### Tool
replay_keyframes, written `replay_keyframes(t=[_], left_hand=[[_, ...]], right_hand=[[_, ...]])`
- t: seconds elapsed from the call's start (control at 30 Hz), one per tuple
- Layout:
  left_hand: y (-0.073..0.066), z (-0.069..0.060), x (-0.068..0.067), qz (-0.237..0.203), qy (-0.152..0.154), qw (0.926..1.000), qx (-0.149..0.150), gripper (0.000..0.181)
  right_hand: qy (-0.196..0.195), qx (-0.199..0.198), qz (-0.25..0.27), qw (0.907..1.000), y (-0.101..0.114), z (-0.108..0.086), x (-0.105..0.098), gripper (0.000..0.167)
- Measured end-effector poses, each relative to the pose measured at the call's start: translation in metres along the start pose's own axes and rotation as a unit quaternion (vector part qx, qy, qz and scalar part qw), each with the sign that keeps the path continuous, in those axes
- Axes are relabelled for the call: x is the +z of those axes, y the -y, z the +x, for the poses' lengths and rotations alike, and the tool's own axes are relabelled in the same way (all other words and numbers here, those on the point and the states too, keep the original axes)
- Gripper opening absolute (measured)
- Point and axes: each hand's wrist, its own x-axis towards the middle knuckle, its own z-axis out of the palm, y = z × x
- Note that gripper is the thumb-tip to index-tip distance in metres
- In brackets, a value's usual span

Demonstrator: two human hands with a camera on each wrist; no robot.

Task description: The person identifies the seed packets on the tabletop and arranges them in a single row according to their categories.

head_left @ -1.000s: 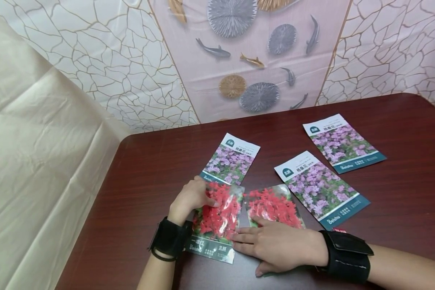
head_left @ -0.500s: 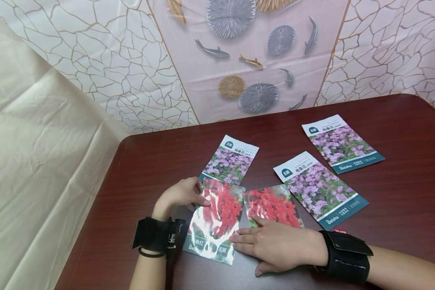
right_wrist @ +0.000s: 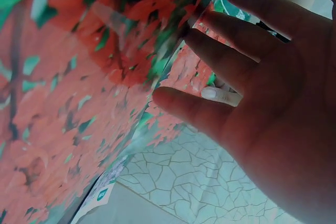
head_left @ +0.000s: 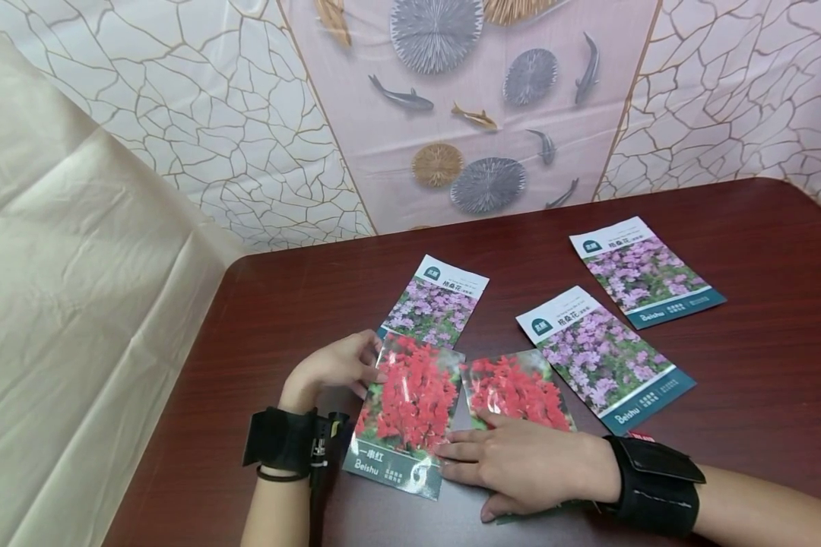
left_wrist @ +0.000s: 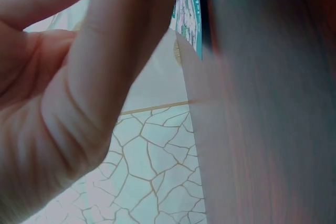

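Observation:
In the head view, two packets with red flowers lie side by side, the left one point(head_left: 410, 399) and the right one point(head_left: 520, 384). My left hand point(head_left: 331, 368) is at the left packet's upper left edge, its fingers loosely bent and touching that edge. My right hand point(head_left: 527, 460) lies with spread fingers over the lower part of the right packet, fingertips at the left packet's right edge. The right wrist view shows the right hand point(right_wrist: 278, 77) with straight fingers against the red-flower packets point(right_wrist: 79, 98). Whether the left fingertips reach under the packet is hidden.
A purple-flower packet point(head_left: 434, 304) lies behind the left red one, its lower end partly covered. Two more purple-flower packets point(head_left: 605, 361) point(head_left: 650, 270) lie at the right. Patterned cloth point(head_left: 492, 121) hangs beyond the brown table point(head_left: 280, 304), with pale cloth point(head_left: 89, 289) at the left.
My left hand has slid left, its thumb drawing back from the left red packet's face to its edge. That packet has shifted slightly up and tilted. The right hand has hardly moved.

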Motion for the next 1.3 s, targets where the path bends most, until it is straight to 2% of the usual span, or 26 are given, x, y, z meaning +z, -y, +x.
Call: replay_keyframes(t=[0.23, 0.47, 0.63, 0.77, 0.97, 1.17, 1.3], left_hand=[[0.001, -0.007, -0.007, -0.020, 0.011, 0.9994, 0.027, 0.028], [0.000, -0.021, -0.019, -0.043, 0.004, 0.9976, 0.053, 0.027], [-0.001, -0.032, -0.029, -0.037, -0.034, 0.9952, 0.083, 0.026], [0.001, -0.038, -0.036, -0.035, -0.078, 0.9921, 0.091, 0.029], [0.005, -0.041, -0.042, -0.035, -0.128, 0.9873, 0.087, 0.036], [0.008, -0.040, -0.045, -0.045, -0.159, 0.9836, 0.073, 0.041], [0.010, -0.041, -0.049, -0.048, -0.173, 0.9818, 0.064, 0.043]], right_hand=[[-0.014, -0.001, 0.021, 0.9997, -0.002, -0.004, -0.005, 0.055], [-0.057, 0.035, 0.034, 0.9972, -0.006, -0.015, -0.023, 0.053], [-0.105, 0.073, 0.023, 0.9915, -0.015, -0.025, -0.039, 0.053], [-0.131, 0.100, 0.022, 0.9860, -0.023, -0.037, -0.051, 0.051], [-0.180, 0.147, 0.024, 0.9724, -0.036, -0.060, -0.062, 0.049], [-0.205, 0.201, 0.042, 0.9568, -0.048, -0.083, -0.071, 0.050], [-0.232, 0.216, 0.021, 0.9483, -0.058, -0.098, -0.074, 0.050]])
